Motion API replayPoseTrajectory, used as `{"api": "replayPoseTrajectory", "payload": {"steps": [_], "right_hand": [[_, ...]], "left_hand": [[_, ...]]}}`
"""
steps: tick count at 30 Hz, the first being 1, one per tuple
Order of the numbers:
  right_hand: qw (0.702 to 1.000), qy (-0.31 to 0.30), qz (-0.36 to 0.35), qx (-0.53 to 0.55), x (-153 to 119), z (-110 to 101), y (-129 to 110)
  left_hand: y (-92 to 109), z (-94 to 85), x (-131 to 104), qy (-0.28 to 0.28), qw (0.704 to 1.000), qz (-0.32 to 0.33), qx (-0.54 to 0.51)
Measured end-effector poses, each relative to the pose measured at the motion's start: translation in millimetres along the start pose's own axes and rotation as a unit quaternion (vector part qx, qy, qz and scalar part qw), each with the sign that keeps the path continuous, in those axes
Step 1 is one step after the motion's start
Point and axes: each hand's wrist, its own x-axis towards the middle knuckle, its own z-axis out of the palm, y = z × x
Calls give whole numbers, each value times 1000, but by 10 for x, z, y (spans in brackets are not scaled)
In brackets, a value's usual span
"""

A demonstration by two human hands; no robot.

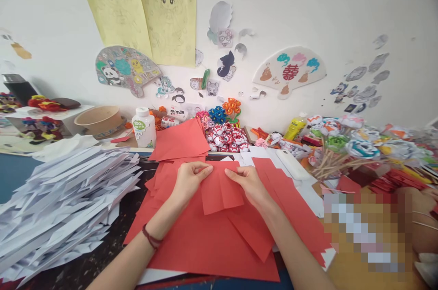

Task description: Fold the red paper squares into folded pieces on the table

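Observation:
Between my two hands is a small sheet of red paper, creased down its middle and held up above the table. My left hand pinches its upper left edge between thumb and fingers. On the opposite side, my right hand grips the upper right edge the same way. Beneath them lie several large red paper sheets, overlapping one another. A folded red piece rests on these sheets near my right forearm. More red sheets are stacked behind my left hand.
A big pile of folded white paper strips covers the left. At the back stand a white bottle, red-and-white paper pieces and a yellow bottle. Paper flowers on sticks lie at right, near a blurred patch.

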Motion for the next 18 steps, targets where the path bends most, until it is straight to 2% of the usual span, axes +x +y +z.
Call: {"api": "replayPoseTrajectory", "payload": {"steps": [12, 18], "right_hand": [[997, 3, 16, 81, -23, 38, -49], [998, 8, 6, 63, -18, 29, -37]], "left_hand": [[14, 11, -27, 7, 1000, 7, -11], [41, 20, -33, 7, 1000, 2, -15]]}}
